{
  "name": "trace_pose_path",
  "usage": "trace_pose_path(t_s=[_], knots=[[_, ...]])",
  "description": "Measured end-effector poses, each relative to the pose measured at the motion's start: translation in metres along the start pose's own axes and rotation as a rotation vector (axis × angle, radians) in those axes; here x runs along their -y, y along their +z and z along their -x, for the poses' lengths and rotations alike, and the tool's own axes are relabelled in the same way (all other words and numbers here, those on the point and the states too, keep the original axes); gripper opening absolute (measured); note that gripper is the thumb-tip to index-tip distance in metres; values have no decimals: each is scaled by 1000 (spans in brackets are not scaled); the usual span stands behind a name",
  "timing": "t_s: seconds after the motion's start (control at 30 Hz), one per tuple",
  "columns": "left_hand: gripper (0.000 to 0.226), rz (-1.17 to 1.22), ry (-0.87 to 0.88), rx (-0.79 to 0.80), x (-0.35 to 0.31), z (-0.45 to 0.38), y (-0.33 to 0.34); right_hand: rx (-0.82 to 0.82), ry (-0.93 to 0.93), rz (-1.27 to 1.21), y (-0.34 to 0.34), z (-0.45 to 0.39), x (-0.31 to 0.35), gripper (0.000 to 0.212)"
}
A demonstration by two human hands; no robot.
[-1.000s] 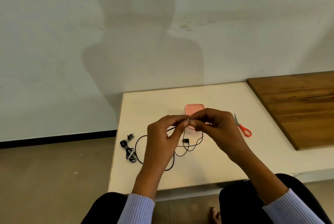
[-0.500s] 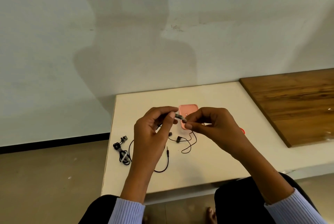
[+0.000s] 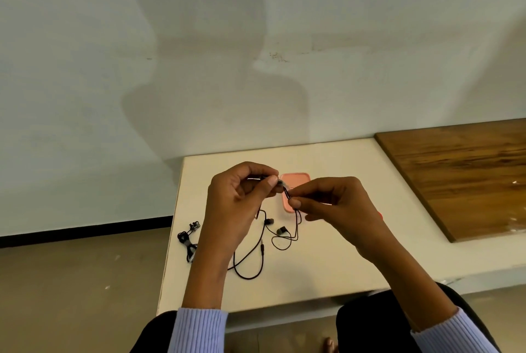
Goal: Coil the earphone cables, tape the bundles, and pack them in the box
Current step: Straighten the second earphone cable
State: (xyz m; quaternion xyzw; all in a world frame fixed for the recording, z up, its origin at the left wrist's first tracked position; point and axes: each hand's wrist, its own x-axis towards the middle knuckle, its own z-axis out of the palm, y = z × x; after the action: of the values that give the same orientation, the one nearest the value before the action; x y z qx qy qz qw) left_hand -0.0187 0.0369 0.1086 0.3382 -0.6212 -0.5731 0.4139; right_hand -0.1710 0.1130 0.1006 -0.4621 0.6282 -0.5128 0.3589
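Earphone cables on a white bench, two sets in view. Near the bench's left edge: one coiled bundle, wound tight with what looks like a pale wrap at its lower end, lying apart from the rest; I judge this one coiled and taped but not packed. Right of it, the left hand, raised above the bench, thumb and forefinger pinching the upper end of the loose earphone cable; other fingers curled in. Below and between the hands the cable hangs and trails on the bench in open loops, the plug and two earbuds lying free toward the middle. No coil formed yet that I can make out. Right hand close beside the left, fingertips pinching the same cable a little further along, the short stretch between the two hands taut. Behind the hands, toward the far edge: pink box, partly hidden; lid state unclear. Just past the right hand a sliver of red object, too hidden to name. Wooden board at the right end. No tape roll visible. Judged progress: one bundle done, second at the start of coiling; taping it and packing both remain.
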Motion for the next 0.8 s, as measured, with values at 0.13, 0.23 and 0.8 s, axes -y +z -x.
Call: trace_pose_path(t_s=[0.13,0.23,0.8], knots=[[12,-47,9,32,-4,0,-1,-21,-40,50,1,1,3,20],[14,-84,14,38,-7,-2,-2,-70,-47,79,-2,1,8,20],[10,-16,58,-49,-12,-3,-9,172,-33,-26,8,-5,8,28]])
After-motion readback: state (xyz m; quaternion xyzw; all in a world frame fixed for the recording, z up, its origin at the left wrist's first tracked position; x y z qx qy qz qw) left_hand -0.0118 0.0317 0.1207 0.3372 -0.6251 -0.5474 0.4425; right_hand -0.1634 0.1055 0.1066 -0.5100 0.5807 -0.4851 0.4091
